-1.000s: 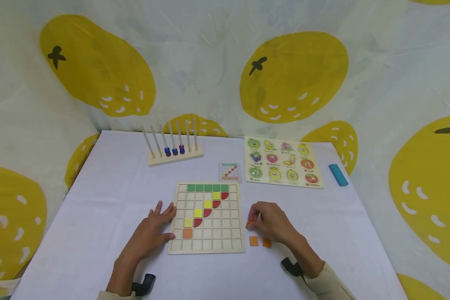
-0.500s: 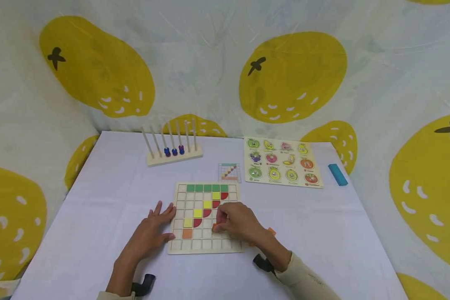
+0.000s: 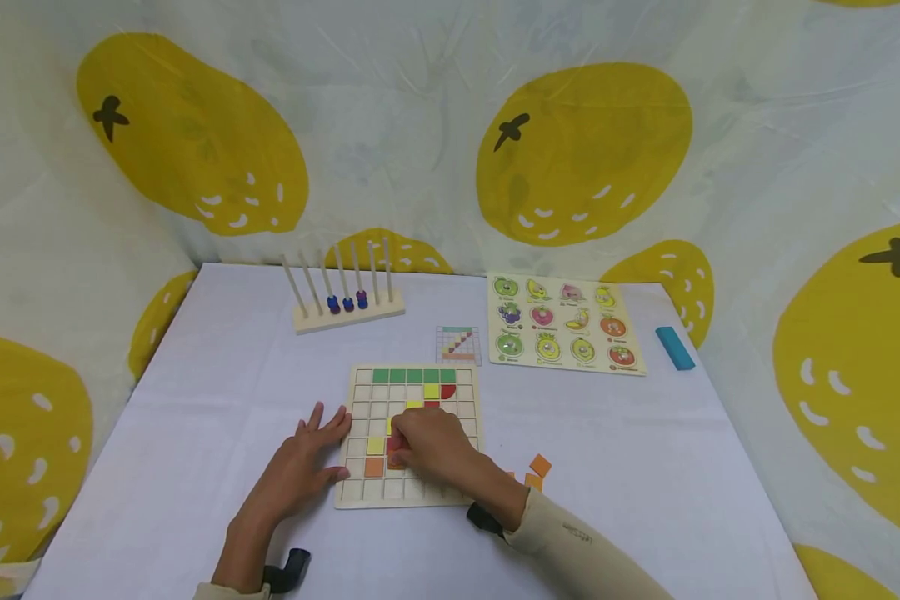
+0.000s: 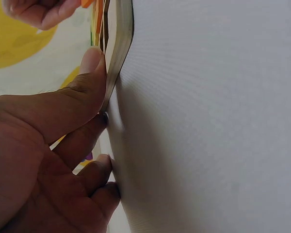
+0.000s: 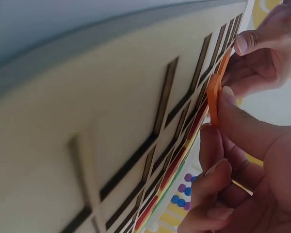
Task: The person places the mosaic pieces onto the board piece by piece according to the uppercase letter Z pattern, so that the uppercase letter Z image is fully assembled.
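Note:
A wooden grid board [image 3: 372, 490] lies flat on the white table, with a row of green squares [image 3: 414, 377] at its top. Yellow squares [image 3: 375, 447] and red quarter-round pieces [image 3: 448, 391] step diagonally down it, partly hidden by my right hand [image 3: 438, 442]. That hand pinches an orange square tile [image 5: 213, 99] between thumb and fingers, close over the cell right of a set orange square [image 3: 374, 467]. My left hand [image 3: 300, 458] rests at the board's left side, fingers spread, thumb [image 4: 90, 73] touching the edge.
Loose orange tiles [image 3: 541, 465] lie right of the board, partly behind the right wrist. Beyond the board are a pattern card [image 3: 458, 344], a peg stand with beads [image 3: 348, 315], a fruit puzzle board [image 3: 566, 325] and a teal block [image 3: 675, 348].
My right hand has carried the orange tile from the table at right, leftward across the board to beside the set orange square. The left hand has stayed in place.

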Available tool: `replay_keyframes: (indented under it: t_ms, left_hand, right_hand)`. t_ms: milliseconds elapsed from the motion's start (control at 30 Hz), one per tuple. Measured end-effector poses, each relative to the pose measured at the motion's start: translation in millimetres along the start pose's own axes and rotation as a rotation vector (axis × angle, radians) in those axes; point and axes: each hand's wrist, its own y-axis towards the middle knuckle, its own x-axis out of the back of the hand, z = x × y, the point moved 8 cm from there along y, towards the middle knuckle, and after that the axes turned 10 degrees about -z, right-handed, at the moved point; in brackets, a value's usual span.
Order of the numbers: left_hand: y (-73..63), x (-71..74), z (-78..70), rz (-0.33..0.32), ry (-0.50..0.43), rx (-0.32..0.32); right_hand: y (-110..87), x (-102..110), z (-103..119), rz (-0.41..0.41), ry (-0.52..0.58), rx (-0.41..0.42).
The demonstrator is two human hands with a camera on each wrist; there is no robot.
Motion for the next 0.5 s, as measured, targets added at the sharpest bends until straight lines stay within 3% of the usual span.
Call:
replay_keyframes:
  t_ms: [200,500]
  left_hand:
    - [0.7,0.4,1.0,-0.009,0.000,-0.001]
    - [-0.2,1.8,-1.1,-0.015,0.003,-0.014]
  right_hand:
    - [3.0,-3.8,3.7,0.002,-0.046,0.006]
    - [0.0,-5.8,7.4,0.052,-0.024,0.006]
